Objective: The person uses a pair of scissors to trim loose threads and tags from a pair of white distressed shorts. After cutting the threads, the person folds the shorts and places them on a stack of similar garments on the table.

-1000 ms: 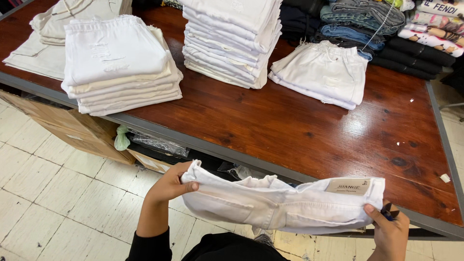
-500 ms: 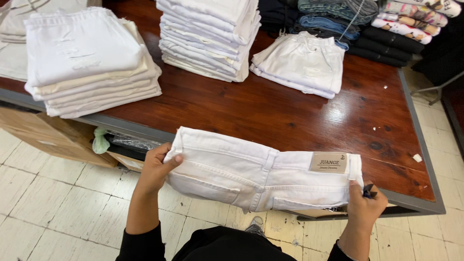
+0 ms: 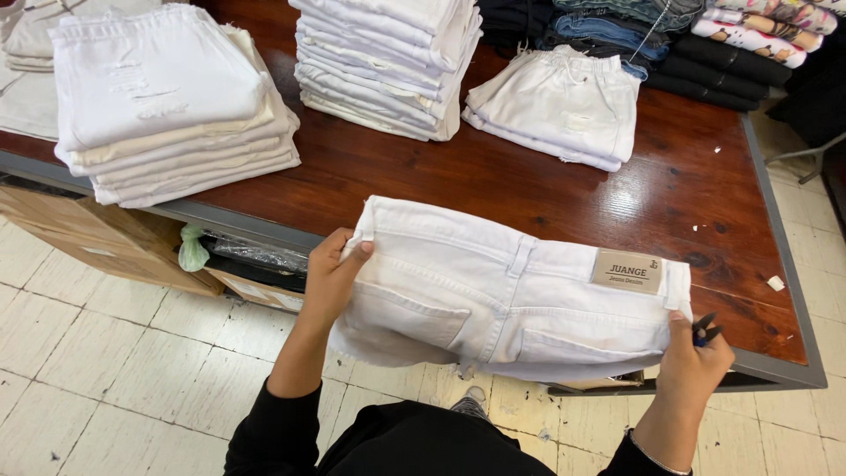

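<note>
I hold a pair of white denim shorts [image 3: 493, 291] stretched flat in front of me, back side up, with a tan patch at the waistband. My left hand [image 3: 330, 273] pinches the left end of the waistband. My right hand [image 3: 696, 353] grips the right end and also holds a dark pen between its fingers. The shorts hang over the near edge of the brown wooden table [image 3: 493, 181].
Stacks of folded white garments stand on the table: one at the left [image 3: 167, 106], a tall one in the middle [image 3: 388, 62], a low one to its right [image 3: 560, 106]. Dark and patterned folded clothes [image 3: 705, 40] lie at the back right. Cardboard boxes [image 3: 97, 242] sit under the table.
I have lifted the shorts higher and closer to the table, and turned them so the back pockets and patch face me more fully. Both hands keep their hold.
</note>
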